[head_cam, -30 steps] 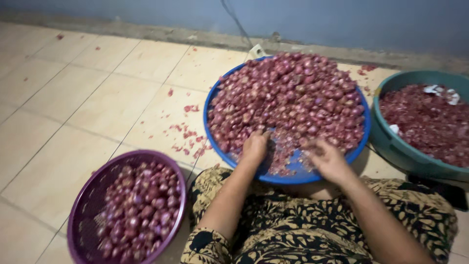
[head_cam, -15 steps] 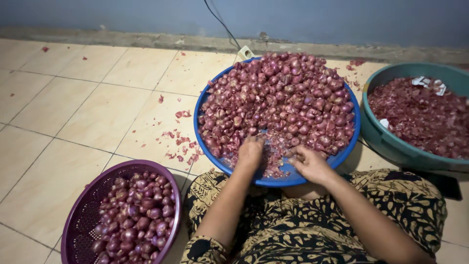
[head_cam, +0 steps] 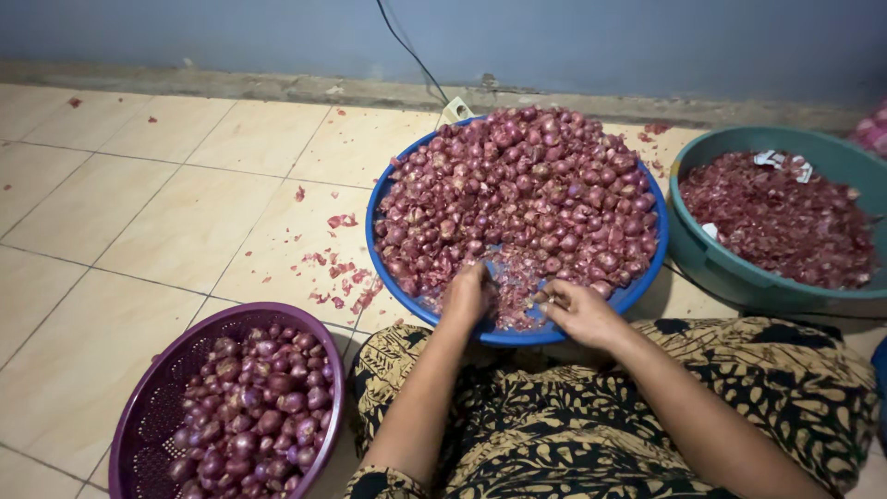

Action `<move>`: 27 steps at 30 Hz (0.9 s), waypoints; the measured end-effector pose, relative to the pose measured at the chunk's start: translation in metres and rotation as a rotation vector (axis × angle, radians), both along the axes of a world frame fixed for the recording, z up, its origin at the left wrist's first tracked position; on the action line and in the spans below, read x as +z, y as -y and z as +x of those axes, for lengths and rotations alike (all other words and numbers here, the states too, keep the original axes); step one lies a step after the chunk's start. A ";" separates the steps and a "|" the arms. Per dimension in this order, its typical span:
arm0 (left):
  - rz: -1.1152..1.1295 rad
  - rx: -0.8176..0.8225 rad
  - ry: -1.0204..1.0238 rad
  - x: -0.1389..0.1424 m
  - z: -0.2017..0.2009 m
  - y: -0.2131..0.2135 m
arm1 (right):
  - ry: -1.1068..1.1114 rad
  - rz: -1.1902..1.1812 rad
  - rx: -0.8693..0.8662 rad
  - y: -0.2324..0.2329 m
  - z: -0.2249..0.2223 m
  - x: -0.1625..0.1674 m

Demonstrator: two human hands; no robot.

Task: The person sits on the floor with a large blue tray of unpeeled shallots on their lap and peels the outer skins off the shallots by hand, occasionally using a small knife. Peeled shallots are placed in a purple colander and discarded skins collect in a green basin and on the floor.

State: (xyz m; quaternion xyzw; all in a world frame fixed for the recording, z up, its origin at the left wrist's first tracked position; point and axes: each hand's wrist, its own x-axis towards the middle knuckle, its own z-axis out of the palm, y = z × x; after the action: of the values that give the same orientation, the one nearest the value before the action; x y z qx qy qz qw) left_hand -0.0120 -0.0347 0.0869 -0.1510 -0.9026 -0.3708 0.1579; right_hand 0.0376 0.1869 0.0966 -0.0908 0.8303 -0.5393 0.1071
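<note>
Both hands, left hand (head_cam: 465, 296) and right hand (head_cam: 580, 312), fingers curled, are still being worked among shallots (head_cam: 517, 189) at the blue basin (head_cam: 388, 268) edge, grip unclear.

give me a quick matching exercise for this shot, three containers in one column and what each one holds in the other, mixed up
Column one:
1. blue basin
2. purple basket
3. teal tub

Column two:
a. mostly loose reddish skins with a few white scraps
b. a big heap of shallots, with both hands at its near edge
c. smooth shallots, lying beside the person's left arm

Pairs: 1-b, 2-c, 3-a
</note>
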 end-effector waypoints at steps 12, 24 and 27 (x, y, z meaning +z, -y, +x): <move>0.978 -0.269 0.604 -0.031 -0.011 -0.023 | -0.093 -0.071 -0.164 0.026 -0.010 0.008; 0.926 -0.502 0.720 -0.041 0.002 -0.023 | -0.134 0.223 -0.168 0.018 -0.025 -0.004; 0.993 -0.336 0.768 -0.045 0.001 -0.024 | -0.012 0.007 -0.117 0.011 -0.026 -0.005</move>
State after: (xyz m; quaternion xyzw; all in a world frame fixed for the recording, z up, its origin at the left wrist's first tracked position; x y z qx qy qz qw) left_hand -0.0106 -0.0105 0.0424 -0.0559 -0.5802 -0.7913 -0.1849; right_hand 0.0112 0.1757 0.0914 -0.0451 0.8366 -0.5413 0.0709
